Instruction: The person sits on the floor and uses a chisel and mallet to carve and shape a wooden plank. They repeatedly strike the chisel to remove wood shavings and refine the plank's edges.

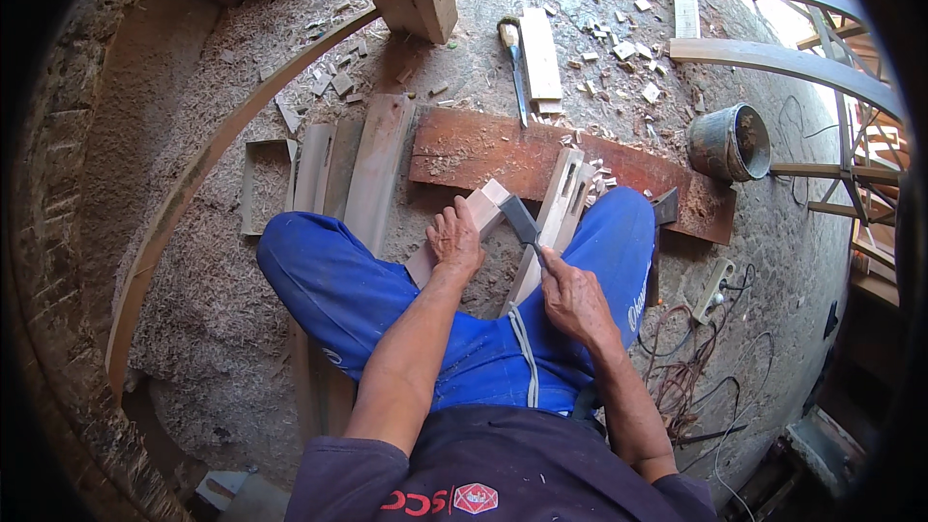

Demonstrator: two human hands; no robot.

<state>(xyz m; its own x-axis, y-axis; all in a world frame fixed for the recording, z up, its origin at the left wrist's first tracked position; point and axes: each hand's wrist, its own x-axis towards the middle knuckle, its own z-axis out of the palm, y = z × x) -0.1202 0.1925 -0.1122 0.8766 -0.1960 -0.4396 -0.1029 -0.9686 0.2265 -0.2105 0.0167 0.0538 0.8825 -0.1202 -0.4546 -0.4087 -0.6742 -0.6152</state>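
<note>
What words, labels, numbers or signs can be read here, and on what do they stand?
Dark shirt: red lettering and a red-and-white badge; I won't copy the wording.
Blue trousers: pale markings on both legs, too small to read surely.
Bladed tool and wooden piece: no lettering visible.

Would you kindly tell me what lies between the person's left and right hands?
In the head view, the far end of the wooden piece and the dark tool blade lie between the left hand and the right hand.
</note>
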